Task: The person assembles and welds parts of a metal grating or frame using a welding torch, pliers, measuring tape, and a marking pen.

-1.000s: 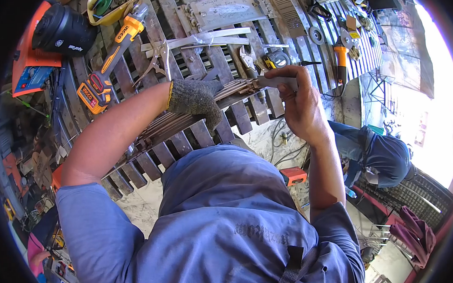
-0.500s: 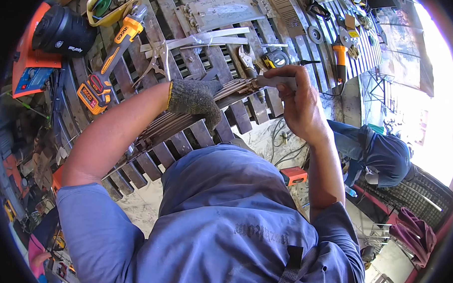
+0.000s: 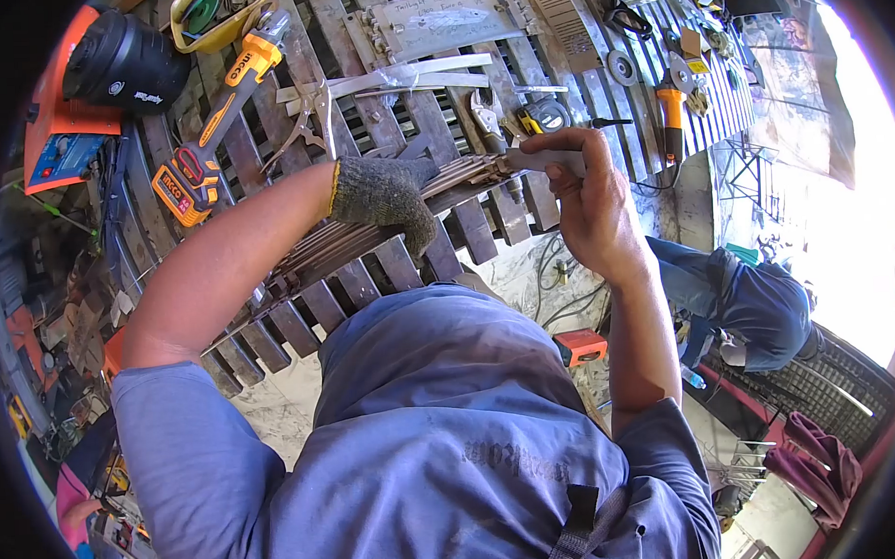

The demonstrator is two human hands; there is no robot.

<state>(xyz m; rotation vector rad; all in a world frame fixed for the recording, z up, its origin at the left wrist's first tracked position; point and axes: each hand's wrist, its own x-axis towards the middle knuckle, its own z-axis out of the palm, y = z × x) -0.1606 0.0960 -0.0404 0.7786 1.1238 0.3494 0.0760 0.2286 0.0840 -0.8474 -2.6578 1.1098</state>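
Observation:
My left hand [image 3: 384, 198], in a dark knitted glove, is wrapped over a bundle of thin metal strips [image 3: 338, 242] lying slantwise on the slatted metal table [image 3: 480, 229]. My bare right hand [image 3: 590, 191] pinches a flat grey metal piece [image 3: 542, 160] between thumb and fingers, against the right end of the bundle. Just beyond that end are locking pliers [image 3: 488, 115] and a tape measure [image 3: 545, 116]. Clamp pliers [image 3: 314, 122] lie behind my gloved hand.
A yellow cordless grinder [image 3: 220, 115] lies at the left, near a black container [image 3: 125, 64] and a yellow tray [image 3: 220, 19]. Another grinder [image 3: 672, 114] is at the right. A person [image 3: 754, 303] bends beyond my right arm. A red box [image 3: 580, 347] is on the floor.
Both hands and the strips stay almost where they were. The person at the right has shifted slightly.

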